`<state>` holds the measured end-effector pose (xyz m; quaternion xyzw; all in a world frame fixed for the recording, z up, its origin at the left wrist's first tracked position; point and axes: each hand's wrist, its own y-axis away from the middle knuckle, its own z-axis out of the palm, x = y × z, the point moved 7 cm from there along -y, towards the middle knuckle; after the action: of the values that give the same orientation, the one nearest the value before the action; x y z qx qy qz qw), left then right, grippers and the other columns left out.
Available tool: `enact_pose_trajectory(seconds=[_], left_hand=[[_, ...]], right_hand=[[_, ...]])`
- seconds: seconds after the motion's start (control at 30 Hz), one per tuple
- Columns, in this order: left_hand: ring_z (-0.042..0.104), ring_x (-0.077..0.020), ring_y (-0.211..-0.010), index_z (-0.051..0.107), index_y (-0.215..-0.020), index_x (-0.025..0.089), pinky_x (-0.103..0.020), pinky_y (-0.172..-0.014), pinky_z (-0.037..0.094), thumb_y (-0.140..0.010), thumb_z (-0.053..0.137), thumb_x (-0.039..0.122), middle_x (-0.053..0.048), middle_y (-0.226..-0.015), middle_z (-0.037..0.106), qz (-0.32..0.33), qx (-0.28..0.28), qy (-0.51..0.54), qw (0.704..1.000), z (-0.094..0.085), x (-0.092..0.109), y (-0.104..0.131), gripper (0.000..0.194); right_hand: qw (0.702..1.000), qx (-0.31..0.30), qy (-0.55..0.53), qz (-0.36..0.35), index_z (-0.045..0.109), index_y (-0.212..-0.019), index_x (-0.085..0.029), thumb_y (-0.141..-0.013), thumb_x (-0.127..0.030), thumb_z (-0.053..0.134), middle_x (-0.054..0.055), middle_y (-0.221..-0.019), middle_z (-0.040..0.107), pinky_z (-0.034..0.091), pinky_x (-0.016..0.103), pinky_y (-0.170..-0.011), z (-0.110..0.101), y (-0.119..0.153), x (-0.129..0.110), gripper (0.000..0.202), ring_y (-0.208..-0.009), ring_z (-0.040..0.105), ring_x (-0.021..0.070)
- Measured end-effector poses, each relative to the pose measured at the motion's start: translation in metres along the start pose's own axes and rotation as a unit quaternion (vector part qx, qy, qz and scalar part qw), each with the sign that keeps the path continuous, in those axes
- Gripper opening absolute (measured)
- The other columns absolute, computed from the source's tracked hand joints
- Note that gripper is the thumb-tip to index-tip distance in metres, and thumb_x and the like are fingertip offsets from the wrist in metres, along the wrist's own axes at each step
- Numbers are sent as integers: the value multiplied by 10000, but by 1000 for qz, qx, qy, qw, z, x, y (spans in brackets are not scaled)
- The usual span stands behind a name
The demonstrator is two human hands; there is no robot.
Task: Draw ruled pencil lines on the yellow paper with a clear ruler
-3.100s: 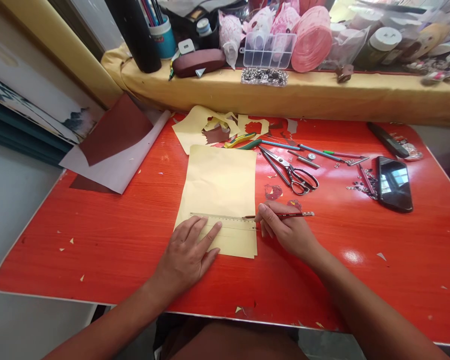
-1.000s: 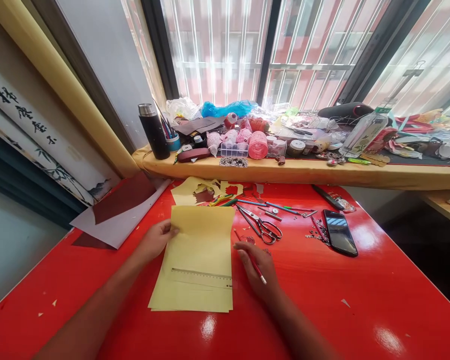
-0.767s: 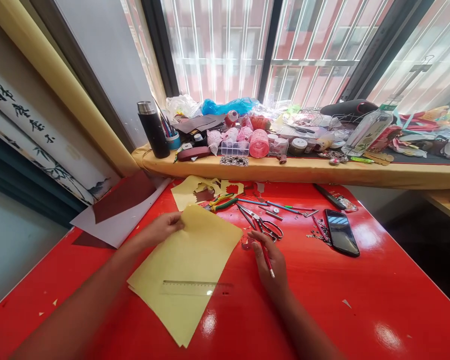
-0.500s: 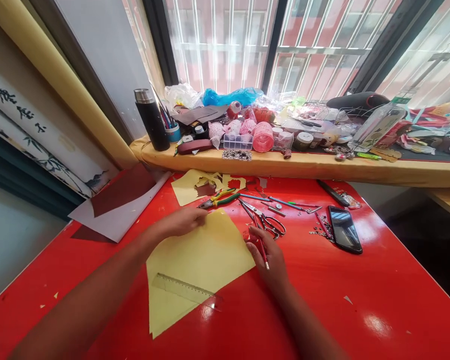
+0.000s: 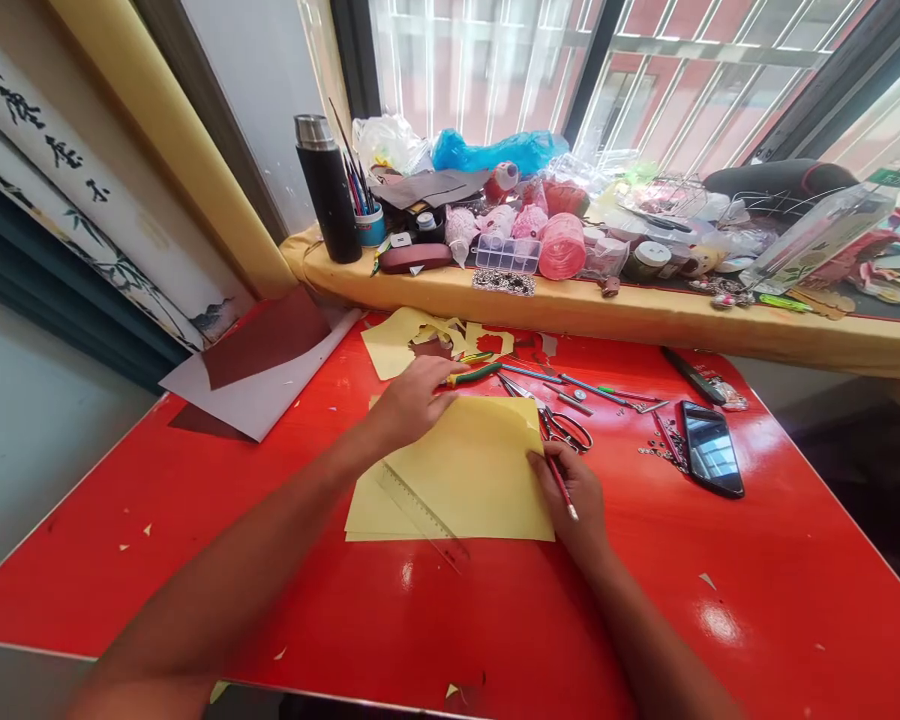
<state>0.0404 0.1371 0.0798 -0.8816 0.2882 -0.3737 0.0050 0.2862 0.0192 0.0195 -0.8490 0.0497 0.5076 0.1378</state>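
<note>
Sheets of yellow paper (image 5: 487, 480) lie stacked on the red table, their lower edge facing me. A clear ruler (image 5: 423, 506) rests slantwise across their lower left part, its end past the edge. My left hand (image 5: 414, 400) is over the upper left corner of the sheets, fingers extended and holding nothing, close to the green-handled pliers (image 5: 474, 375). At the right edge of the paper, my right hand (image 5: 576, 492) has its thumb against the sheet and grips a red pencil (image 5: 561, 486). Scissors (image 5: 568, 430) lie just beyond, partly covered by the paper.
Cut yellow scraps (image 5: 394, 343) lie at the back of the table. A white and brown sheet (image 5: 270, 385) is at the left, a phone (image 5: 712, 450) at the right. Behind, a cloth-covered ledge (image 5: 420, 292) bears a black flask (image 5: 330, 195) and many craft supplies.
The yellow paper has turned so its lower edge runs level, and the ruler has turned with it. My left hand has lifted from the paper's upper edge. My right hand still has the pencil.
</note>
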Motion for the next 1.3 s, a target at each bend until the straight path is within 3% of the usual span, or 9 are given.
enact_pose_trajectory(seconds=[0.07,0.17,0.27,0.4,0.57,0.73,0.87,1.07,1.3], left_hand=[[577,-285,-1397,669,-1398,215,-457,-1211,440,-1071,506,356,-110,-1434,689,-5,27,-6,1000,-13,1,27,392],[669,-269,-1265,717,-1303,252,-414,-1093,540,-1094,512,385,-81,-1297,756,-10,20,-34,999,-17,-4,74,321],[697,-260,-1216,721,-1295,247,-400,-1041,579,-1108,489,383,-92,-1279,768,-2,-12,-58,998,-6,-15,113,327],[596,-279,-1434,664,-1455,247,-472,-1203,500,-1104,494,399,-101,-1509,680,8,-21,-102,994,9,-32,145,418],[533,-281,-1510,615,-1529,228,-504,-1220,475,-1103,474,342,-107,-1593,617,30,-47,-164,985,27,-36,161,463],[636,-303,-1357,727,-1341,224,-516,-1128,515,-1115,459,282,-112,-1464,707,33,-25,-219,975,32,-25,170,355],[682,-303,-1240,726,-1325,208,-497,-1089,534,-1123,447,271,-120,-1321,759,33,6,-246,969,29,-12,174,350],[517,-312,-1522,606,-1522,186,-502,-1215,463,-1133,467,342,-128,-1621,583,83,-11,-230,970,44,-4,173,442],[578,-312,-1465,669,-1452,204,-503,-1184,491,-1130,464,341,-116,-1583,625,56,-16,-229,972,58,-3,178,406]], right_hand=[[1000,-5,-5,21,683,-903,-219,-997,-544,683,-8,-730,608,444,277,-561,-7,0,1,338,-628,527,178],[999,-26,-1,41,707,-949,-210,-999,-556,667,20,-801,677,468,281,-570,-16,1,4,352,-670,583,195],[998,-32,2,51,716,-980,-209,-999,-569,671,37,-842,706,474,279,-562,-25,4,9,364,-691,607,203],[998,-31,13,53,718,-974,-209,-995,-571,684,30,-824,692,452,275,-549,-34,4,11,365,-668,578,191],[998,-33,44,38,720,-968,-206,-994,-569,676,29,-797,697,462,286,-586,-38,-4,10,366,-677,596,200],[998,-30,37,46,733,-995,-207,-990,-563,668,53,-861,747,480,284,-601,-37,-9,16,362,-706,640,210],[998,-30,47,42,736,-993,-211,-999,-548,651,58,-883,746,471,282,-595,-35,-5,19,347,-705,628,208],[997,-32,62,32,720,-955,-215,-995,-563,641,41,-841,717,469,282,-622,-35,1,23,359,-720,612,209],[998,-30,54,31,731,-996,-209,-1021,-523,620,24,-824,704,465,287,-638,-35,1,27,334,-698,596,196]])
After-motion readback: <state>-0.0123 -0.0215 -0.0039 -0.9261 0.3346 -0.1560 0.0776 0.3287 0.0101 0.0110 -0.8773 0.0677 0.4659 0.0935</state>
